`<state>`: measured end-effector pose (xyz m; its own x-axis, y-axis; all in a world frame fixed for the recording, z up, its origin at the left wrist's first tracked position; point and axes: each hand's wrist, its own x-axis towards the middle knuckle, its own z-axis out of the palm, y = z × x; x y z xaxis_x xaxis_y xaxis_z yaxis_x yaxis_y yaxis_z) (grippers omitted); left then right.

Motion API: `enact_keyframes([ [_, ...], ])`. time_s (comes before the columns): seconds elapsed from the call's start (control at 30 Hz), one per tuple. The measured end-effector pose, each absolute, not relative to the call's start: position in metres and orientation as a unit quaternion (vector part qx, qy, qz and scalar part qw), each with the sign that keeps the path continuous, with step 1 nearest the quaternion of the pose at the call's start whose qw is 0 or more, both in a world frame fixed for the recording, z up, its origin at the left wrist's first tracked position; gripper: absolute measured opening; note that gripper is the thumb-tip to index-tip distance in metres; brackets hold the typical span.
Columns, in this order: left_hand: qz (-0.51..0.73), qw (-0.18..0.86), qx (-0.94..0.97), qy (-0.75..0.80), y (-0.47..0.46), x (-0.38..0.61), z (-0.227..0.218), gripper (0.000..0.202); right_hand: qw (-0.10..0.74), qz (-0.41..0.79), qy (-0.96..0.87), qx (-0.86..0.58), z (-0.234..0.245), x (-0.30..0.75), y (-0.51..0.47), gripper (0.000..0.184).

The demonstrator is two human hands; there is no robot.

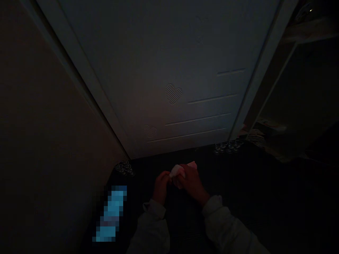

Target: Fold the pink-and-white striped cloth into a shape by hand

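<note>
A crumpled, pale pinkish-white cloth is bunched between my two hands, low in the middle of the head view. It could be cloth or tissue; the dim light hides its texture. My right hand is closed over it from above, and one corner sticks out past the knuckles. At the cloth's left end, my left hand is closed, its curled fingertips pinching the edge. Whether some small thing lies inside the folds cannot be seen. Both hands are over a dark surface.
A white door panel with grooved hearts and lines rises behind the hands. Shiny ring-shaped things sit in clusters at its lower left and lower right. A lit, pixelated screen lies left. Dark shelving stands right.
</note>
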<state>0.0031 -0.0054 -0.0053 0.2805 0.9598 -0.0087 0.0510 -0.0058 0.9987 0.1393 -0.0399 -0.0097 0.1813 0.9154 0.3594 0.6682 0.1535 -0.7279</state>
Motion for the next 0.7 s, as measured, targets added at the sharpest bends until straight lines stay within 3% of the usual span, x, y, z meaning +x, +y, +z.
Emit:
enact_keyframes([
  [0.17, 0.434, 0.545, 0.562, 0.446, -0.003, 0.002, -0.005, 0.014, 0.472, 0.159, -0.621, -0.605, -0.011, 0.137, -0.041, 0.031],
  [0.37, 0.442, 0.557, 0.551, 0.438, 0.000, 0.003, -0.012, 0.022, 0.516, 0.084, -0.584, -0.621, -0.021, 0.140, -0.038, 0.034],
  [0.7, 0.432, 0.554, 0.565, 0.434, -0.006, 0.007, -0.008, 0.031, 0.490, 0.140, -0.579, -0.637, -0.010, 0.138, -0.040, 0.030],
])
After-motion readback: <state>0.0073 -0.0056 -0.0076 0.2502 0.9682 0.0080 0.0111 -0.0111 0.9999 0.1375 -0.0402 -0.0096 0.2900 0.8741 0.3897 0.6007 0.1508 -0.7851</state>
